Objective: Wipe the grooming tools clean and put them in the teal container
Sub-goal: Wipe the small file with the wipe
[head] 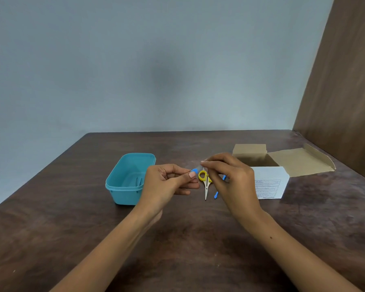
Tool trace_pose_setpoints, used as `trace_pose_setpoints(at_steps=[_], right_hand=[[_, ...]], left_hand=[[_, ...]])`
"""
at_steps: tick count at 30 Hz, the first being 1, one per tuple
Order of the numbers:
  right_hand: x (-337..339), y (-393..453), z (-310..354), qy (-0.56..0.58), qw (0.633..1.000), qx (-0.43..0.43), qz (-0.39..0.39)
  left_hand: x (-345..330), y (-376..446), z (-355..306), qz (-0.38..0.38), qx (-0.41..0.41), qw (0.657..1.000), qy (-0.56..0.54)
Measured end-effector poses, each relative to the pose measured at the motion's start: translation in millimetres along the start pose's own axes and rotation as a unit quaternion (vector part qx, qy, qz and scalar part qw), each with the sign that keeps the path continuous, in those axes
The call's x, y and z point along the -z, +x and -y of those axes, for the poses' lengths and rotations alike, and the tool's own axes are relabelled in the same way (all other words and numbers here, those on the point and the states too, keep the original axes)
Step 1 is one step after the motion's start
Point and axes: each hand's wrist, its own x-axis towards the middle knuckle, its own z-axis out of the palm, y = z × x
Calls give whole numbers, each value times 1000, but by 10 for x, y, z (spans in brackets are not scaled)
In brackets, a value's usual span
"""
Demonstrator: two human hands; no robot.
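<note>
The teal container (pixel 122 186) stands open on the dark wooden table, left of centre. My left hand (pixel 167 182) pinches the blue end of a small grooming tool (pixel 195 170) above the table. My right hand (pixel 228 175) pinches the same tool's pale, blurred other end at its fingertips. Below the hands, small scissors (pixel 205 182) with yellow handles lie on the table, blades pointing toward me. A thin blue-tipped tool (pixel 216 194) lies just right of the scissors, partly hidden by my right hand.
An opened cardboard box (pixel 282 161) with a white printed side stands to the right, its flap spread toward a brown wooden panel (pixel 346 102). A pale wall rises behind the table's far edge (pixel 188 131).
</note>
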Motion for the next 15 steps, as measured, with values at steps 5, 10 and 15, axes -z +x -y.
trace_pose_setpoints(at_steps=[5, 10, 15], right_hand=[[27, 6, -13, 56, 996, -56, -36], [-29, -44, 73, 111, 992, -62, 1], [11, 3, 12, 118, 986, -114, -27]], left_hand=[[-10, -10, -6, 0, -15, 1000, 26], [-4, -18, 6, 7, -43, 997, 60], [5, -4, 12, 13, -43, 996, 78]])
